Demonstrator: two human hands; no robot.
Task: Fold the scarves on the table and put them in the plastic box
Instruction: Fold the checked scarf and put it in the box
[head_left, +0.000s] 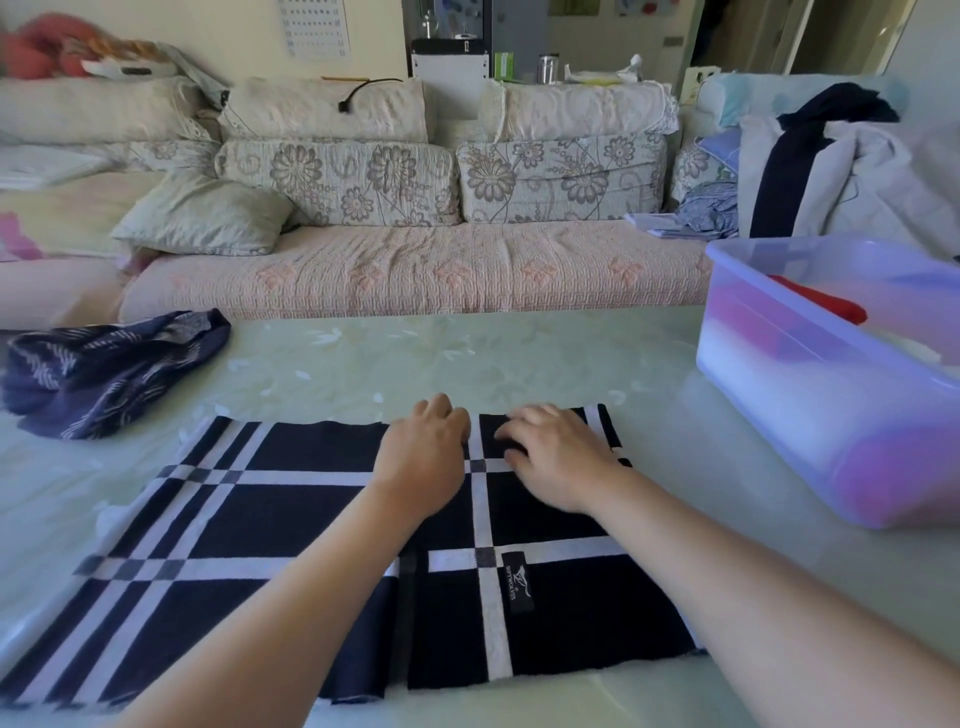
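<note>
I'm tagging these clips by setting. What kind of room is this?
Most likely a home living room: a sofa with floral cushions faces the table, clothes are heaped on its right end, and a water dispenser stands behind.

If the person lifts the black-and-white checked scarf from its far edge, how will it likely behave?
The checked scarf lies flat under the left hand and right hand, so it is probably floppy and would drape and sag. Its layers overlap near the middle, so the fold may slip open. On the smooth-looking table it would likely slide rather than stay put.
</note>
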